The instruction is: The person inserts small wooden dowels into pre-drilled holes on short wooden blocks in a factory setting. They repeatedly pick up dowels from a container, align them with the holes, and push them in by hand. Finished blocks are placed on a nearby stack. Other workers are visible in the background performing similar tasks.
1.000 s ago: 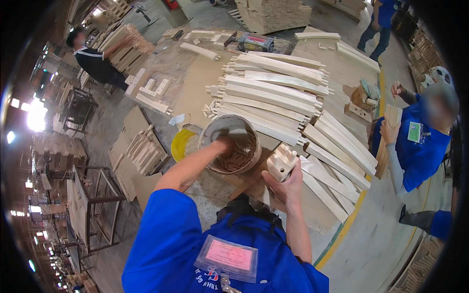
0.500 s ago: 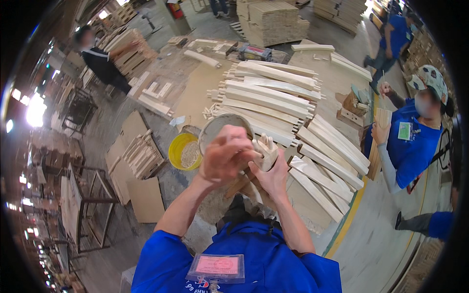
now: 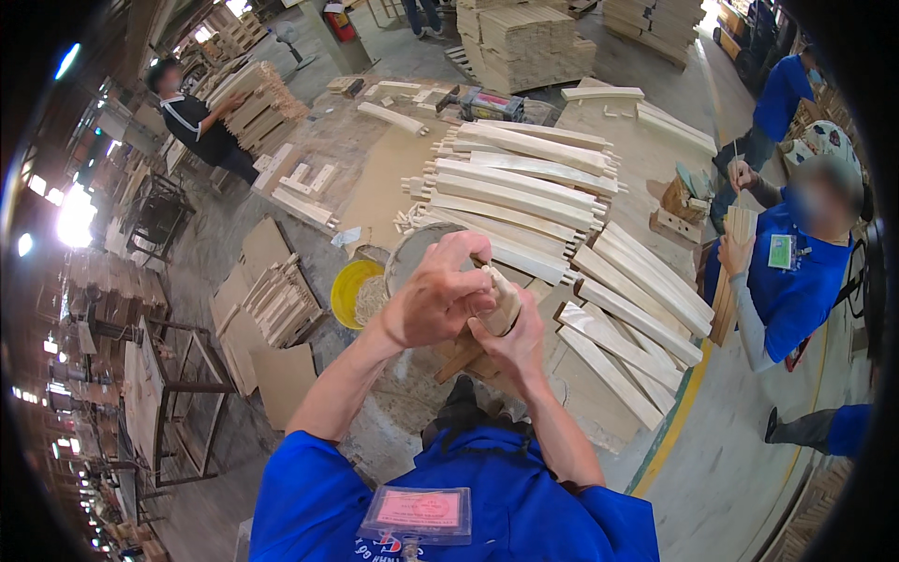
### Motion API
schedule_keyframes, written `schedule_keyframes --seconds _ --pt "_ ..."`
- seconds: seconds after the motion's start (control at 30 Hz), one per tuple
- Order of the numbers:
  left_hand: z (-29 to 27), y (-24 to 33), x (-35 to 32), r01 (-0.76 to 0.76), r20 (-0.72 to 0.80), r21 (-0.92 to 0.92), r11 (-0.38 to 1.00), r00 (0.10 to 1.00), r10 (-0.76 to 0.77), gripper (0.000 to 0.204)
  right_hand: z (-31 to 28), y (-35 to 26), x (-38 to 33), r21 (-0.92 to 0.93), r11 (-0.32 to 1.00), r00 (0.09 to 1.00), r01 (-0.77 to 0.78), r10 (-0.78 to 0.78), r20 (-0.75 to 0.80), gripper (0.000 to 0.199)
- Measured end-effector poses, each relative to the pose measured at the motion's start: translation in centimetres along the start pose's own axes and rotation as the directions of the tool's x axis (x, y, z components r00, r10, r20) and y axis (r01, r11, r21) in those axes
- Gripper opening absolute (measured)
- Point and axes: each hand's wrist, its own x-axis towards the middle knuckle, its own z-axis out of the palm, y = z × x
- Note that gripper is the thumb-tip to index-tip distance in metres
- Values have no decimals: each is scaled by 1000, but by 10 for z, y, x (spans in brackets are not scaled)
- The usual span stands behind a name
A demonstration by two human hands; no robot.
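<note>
My right hand [image 3: 515, 342] is wrapped round a pale wooden piece [image 3: 507, 298], its end pointing up toward the bucket. At that end my left hand [image 3: 435, 295] is closed, thumb and fingers pinched together against the wood. Whatever sits between those fingertips is too small and covered to make out. Just beyond my left hand, partly hidden by it, is a round grey bucket [image 3: 405, 255]. Beside it stands a yellow bucket [image 3: 347, 294] with thin pale pegs inside. Long wooden legs [image 3: 524, 201] with pegged ends lie in rows past my hands.
More wooden pieces [image 3: 646, 276] lie at the right of the board-covered surface. A clamp-like machine [image 3: 492, 105] sits at the back. A co-worker in blue [image 3: 796, 272] holds wood on the right. Stacked sticks [image 3: 281, 304] and a metal-framed table [image 3: 183, 393] are at left.
My left fingers, blurred before, have come down against the end of the wooden piece. The pegs that stood out there are now mostly covered. My right hand keeps its hold.
</note>
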Motion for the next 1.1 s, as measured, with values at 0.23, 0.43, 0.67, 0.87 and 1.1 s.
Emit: schedule_keyframes --seconds 0.23,0.43,0.67,0.87,1.1 --pt "10 -14 -5 -35 -51 -10 999 998 34 20 2 4 -1 64 998 1000 4 -2 -21 66" --pt "8 -8 8 -110 -47 -143 984 993 104 43 -22 -12 2 54 991 992 -122 123 -13 69" --pt "154 -35 -138 519 -69 -2 855 853 -518 23 -114 -14 -18 324 944 994 -67 90 -56 72" --pt "236 -59 -165 625 14 355 695 740 -673 67 -155 -18 -43 513 858 985 19 71 -155 72" --pt "178 -39 -142 741 307 -554 380 606 -734 38 -157 -6 -42 436 899 978 37 58 -203 71"
